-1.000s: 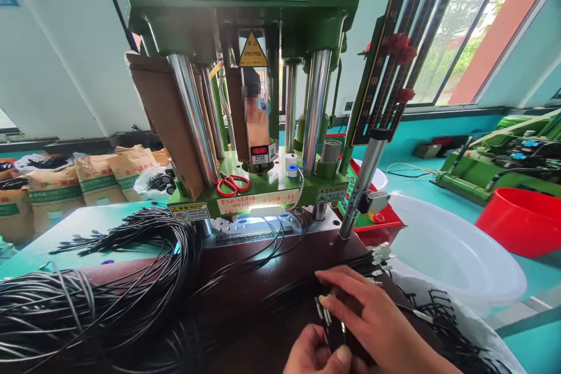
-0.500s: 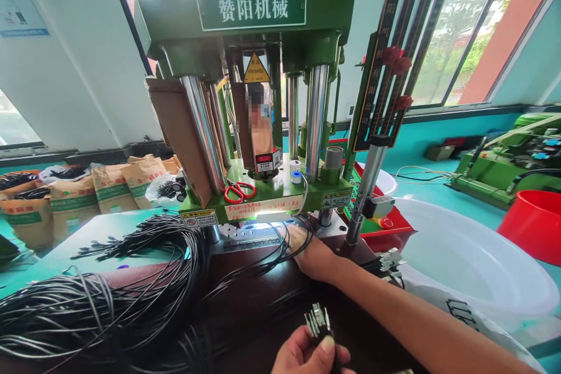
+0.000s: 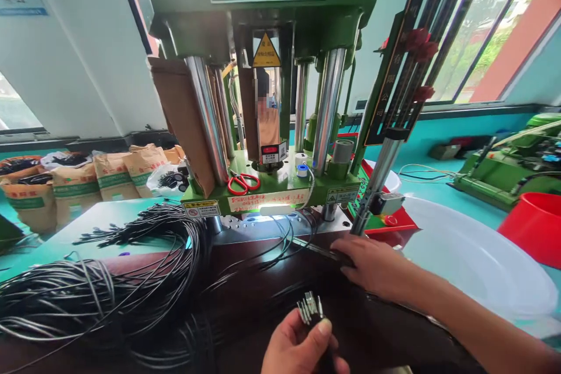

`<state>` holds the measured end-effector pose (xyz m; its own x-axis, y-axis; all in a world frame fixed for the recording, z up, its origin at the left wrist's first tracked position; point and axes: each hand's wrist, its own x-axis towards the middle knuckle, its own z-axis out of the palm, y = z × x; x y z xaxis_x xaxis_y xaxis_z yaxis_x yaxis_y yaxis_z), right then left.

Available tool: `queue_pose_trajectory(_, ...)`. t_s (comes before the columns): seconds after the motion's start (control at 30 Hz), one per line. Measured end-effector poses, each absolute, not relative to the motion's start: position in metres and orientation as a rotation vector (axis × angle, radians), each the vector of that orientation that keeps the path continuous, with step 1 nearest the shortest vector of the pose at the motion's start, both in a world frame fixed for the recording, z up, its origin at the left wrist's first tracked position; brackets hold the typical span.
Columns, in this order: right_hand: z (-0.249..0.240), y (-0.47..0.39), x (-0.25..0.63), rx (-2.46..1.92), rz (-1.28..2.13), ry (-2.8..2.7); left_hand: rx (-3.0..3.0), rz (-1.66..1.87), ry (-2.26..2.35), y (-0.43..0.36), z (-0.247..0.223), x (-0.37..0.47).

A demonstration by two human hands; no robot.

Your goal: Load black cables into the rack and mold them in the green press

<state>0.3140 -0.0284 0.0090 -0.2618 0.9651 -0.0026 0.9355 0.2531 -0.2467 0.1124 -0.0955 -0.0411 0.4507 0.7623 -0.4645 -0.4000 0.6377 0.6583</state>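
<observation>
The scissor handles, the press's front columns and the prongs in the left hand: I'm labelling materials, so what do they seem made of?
Scissor handles: probably glossy plastic, by their even red. Front columns: metal, apparently polished steel, from mirror-like streaks. Prongs in the left hand: bright metal, silvery and glinting; which metal, I can't tell.

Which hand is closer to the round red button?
Right. The right hand is below the red button in the picture; the left hand is lower and farther left.
</observation>
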Motion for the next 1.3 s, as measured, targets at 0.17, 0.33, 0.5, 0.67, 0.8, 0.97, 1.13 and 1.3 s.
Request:
queue_pose_trajectory(0.17,-0.007,-0.084,0.337,-1.7,1.232,-1.522,0.65,0.718,0.827,-0.09,-0.04,0.123)
queue_pose_trajectory(0.33,-0.044,-0.118,0.309,-1.455,1.291,-0.969,0.732,0.663,0.871,-0.085,-0.038,0.133)
queue_pose_trajectory(0.5,-0.052,-0.107,0.283,-1.231,1.229,-0.779,0.874,0.621,0.908,-0.08,-0.039,0.143)
queue_pose_trajectory(0.67,-0.052,-0.1,0.281,-1.23,1.177,-0.872,0.97,0.567,0.94,-0.079,-0.038,0.146)
queue_pose_trajectory(0.8,-0.051,-0.103,0.282,-1.259,1.199,-0.932,0.979,0.556,0.946,-0.08,-0.034,0.145)
queue_pose_trajectory(0.97,-0.05,-0.103,0.282,-1.277,1.174,-0.957,1.009,0.533,0.977,-0.08,-0.034,0.146)
queue_pose_trajectory(1.13,-0.05,-0.104,0.282,-1.298,1.163,-0.961,1.033,0.508,0.975,-0.08,-0.033,0.146)
queue_pose_trajectory(1.3,-0.049,-0.105,0.281,-1.318,1.145,-0.987,1.036,0.525,0.964,-0.08,-0.036,0.146)
